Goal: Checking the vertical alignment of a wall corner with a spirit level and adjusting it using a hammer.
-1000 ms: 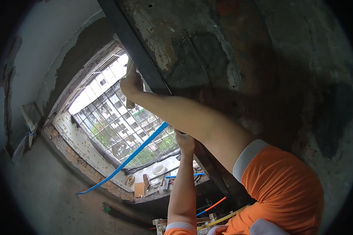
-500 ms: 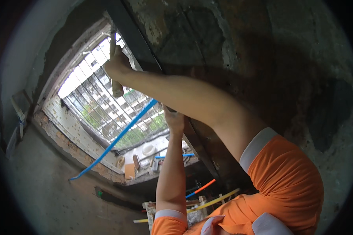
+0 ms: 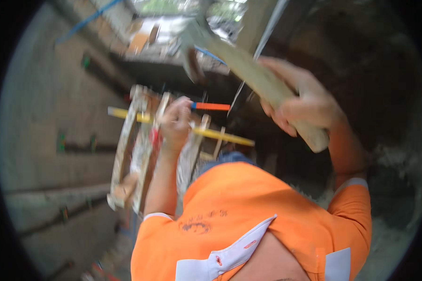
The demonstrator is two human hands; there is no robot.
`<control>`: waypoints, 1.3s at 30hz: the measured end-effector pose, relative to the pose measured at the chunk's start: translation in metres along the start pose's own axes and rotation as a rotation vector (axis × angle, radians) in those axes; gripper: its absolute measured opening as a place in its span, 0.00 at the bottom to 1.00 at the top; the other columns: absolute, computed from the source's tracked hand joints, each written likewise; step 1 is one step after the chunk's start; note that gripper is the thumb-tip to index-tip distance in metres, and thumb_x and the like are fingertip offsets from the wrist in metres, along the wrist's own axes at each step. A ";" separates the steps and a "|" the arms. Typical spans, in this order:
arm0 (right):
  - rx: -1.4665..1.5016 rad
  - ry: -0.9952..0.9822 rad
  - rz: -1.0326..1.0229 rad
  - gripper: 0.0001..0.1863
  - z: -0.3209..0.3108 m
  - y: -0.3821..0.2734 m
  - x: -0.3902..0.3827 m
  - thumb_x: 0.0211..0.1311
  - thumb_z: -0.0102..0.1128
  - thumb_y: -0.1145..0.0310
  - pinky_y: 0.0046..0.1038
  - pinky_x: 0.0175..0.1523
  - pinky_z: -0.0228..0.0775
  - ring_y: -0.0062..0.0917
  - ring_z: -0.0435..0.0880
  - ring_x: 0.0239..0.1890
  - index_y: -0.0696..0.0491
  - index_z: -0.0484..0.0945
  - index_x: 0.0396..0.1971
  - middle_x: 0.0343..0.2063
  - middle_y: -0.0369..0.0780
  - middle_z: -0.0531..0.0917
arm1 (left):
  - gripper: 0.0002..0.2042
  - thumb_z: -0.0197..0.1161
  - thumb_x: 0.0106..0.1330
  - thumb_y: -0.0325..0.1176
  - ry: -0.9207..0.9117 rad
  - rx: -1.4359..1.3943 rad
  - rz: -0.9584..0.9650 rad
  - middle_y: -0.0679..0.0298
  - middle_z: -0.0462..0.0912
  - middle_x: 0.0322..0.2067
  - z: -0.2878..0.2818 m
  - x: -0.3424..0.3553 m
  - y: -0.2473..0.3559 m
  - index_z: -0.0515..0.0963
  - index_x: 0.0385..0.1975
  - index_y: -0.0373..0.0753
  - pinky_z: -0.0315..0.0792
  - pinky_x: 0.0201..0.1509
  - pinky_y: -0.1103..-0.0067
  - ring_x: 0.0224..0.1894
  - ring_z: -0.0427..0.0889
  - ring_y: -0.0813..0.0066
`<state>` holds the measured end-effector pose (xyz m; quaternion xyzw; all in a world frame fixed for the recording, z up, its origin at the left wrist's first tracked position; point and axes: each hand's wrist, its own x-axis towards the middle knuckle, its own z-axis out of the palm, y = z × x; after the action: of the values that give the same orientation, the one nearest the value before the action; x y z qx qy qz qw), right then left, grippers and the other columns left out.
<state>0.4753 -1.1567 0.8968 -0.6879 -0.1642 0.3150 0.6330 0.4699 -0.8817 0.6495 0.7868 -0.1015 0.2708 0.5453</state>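
Note:
A claw hammer [image 3: 253,72] with a pale wooden handle slants across the upper middle, its blurred head at the upper left. My right hand [image 3: 309,100] grips it close to the handle's lower end. My left hand [image 3: 176,119] is lower and to the left, its fingers curled closed; blur hides what they hold, if anything. Beside its fingertips shows an orange and blue rod [image 3: 213,107]; whether the hand touches it I cannot tell. A yellow bar [image 3: 225,136] passes behind my left hand and wrist.
Behind my left arm stands a worn wooden frame [image 3: 122,164] like a ladder or trestle. A window ledge [image 3: 166,49] with loose pieces lies at the top. A blue tube [image 3: 86,21] slants at the upper left. Slots are cut in the left wall [image 3: 42,164].
The view has swung down from the window and the dark beam. Both hands have come down from overhead; the right keeps the hammer, and the left has left the beam.

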 end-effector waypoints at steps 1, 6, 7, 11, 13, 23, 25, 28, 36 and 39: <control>0.051 -0.038 0.154 0.39 0.007 0.029 -0.002 0.44 0.52 0.75 0.20 0.18 0.64 0.18 0.71 0.14 0.57 0.59 0.64 0.25 0.42 0.75 | 0.06 0.58 0.64 0.24 0.131 0.128 0.025 0.57 0.84 0.34 -0.033 -0.013 0.010 0.80 0.37 0.32 0.76 0.41 0.77 0.36 0.83 0.70; 0.218 -0.211 0.649 0.28 0.038 0.215 0.049 0.48 0.53 0.76 0.22 0.21 0.68 0.20 0.74 0.19 0.60 0.67 0.54 0.25 0.40 0.75 | 0.09 0.60 0.65 0.34 0.304 0.741 -0.093 0.53 0.81 0.31 -0.128 -0.040 0.015 0.78 0.37 0.35 0.75 0.37 0.70 0.33 0.82 0.59; 0.226 -0.237 0.680 0.25 0.046 0.245 0.057 0.49 0.53 0.76 0.22 0.21 0.68 0.21 0.74 0.18 0.60 0.68 0.51 0.26 0.40 0.75 | 0.11 0.59 0.66 0.38 0.217 0.812 -0.141 0.50 0.81 0.30 -0.131 -0.043 0.014 0.78 0.38 0.36 0.75 0.37 0.68 0.33 0.82 0.55; 0.382 -0.354 0.754 0.13 0.109 0.321 0.113 0.49 0.53 0.75 0.24 0.22 0.69 0.23 0.75 0.18 0.61 0.71 0.37 0.21 0.41 0.76 | 0.18 0.55 0.67 0.47 0.029 0.929 -0.732 0.46 0.81 0.26 -0.136 -0.065 -0.007 0.79 0.38 0.36 0.74 0.35 0.62 0.31 0.81 0.47; 0.477 -0.404 0.825 0.08 0.141 0.361 0.140 0.49 0.53 0.74 0.25 0.22 0.69 0.24 0.76 0.18 0.60 0.72 0.30 0.18 0.41 0.76 | 0.23 0.51 0.66 0.53 -0.079 0.918 -0.681 0.45 0.80 0.23 -0.134 -0.064 -0.012 0.80 0.36 0.35 0.73 0.32 0.59 0.28 0.81 0.45; 0.696 -0.115 0.793 0.14 0.260 0.477 0.274 0.61 0.49 0.62 0.30 0.27 0.73 0.27 0.78 0.21 0.55 0.72 0.21 0.16 0.39 0.75 | 0.12 0.67 0.56 0.39 0.006 0.807 -0.404 0.58 0.80 0.18 -0.121 -0.057 -0.005 0.79 0.29 0.36 0.72 0.21 0.71 0.19 0.81 0.62; 0.447 -0.251 0.775 0.18 0.245 0.490 0.273 0.62 0.50 0.57 0.32 0.32 0.75 0.28 0.80 0.25 0.58 0.75 0.24 0.16 0.38 0.74 | 0.12 0.68 0.56 0.39 -0.001 0.810 -0.439 0.58 0.80 0.18 -0.122 -0.058 -0.006 0.79 0.29 0.36 0.72 0.21 0.72 0.19 0.81 0.63; -0.655 -0.302 0.350 0.12 0.210 0.469 0.249 0.49 0.62 0.69 0.36 0.33 0.74 0.38 0.80 0.25 0.53 0.79 0.36 0.26 0.42 0.81 | 0.12 0.67 0.56 0.39 -0.050 0.904 -0.370 0.58 0.78 0.17 -0.130 -0.067 -0.006 0.79 0.29 0.36 0.71 0.21 0.70 0.18 0.79 0.61; -1.098 0.076 0.202 0.27 0.102 0.445 0.235 0.44 0.65 0.67 0.42 0.48 0.72 0.44 0.77 0.47 0.55 0.71 0.48 0.42 0.48 0.76 | 0.10 0.66 0.56 0.37 -0.110 0.935 -0.387 0.56 0.79 0.19 -0.125 -0.057 -0.001 0.79 0.29 0.37 0.72 0.23 0.69 0.20 0.79 0.58; -1.022 -0.011 0.251 0.25 0.089 0.442 0.233 0.46 0.63 0.69 0.45 0.47 0.72 0.47 0.79 0.44 0.53 0.72 0.49 0.42 0.49 0.76 | 0.09 0.65 0.57 0.36 -0.091 0.944 -0.407 0.56 0.79 0.19 -0.121 -0.056 -0.003 0.79 0.29 0.37 0.72 0.23 0.69 0.20 0.80 0.58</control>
<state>0.5160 -1.0069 0.4136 -0.9215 -0.2165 0.2720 0.1732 0.3865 -0.7777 0.6488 0.9620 0.1634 0.1410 0.1675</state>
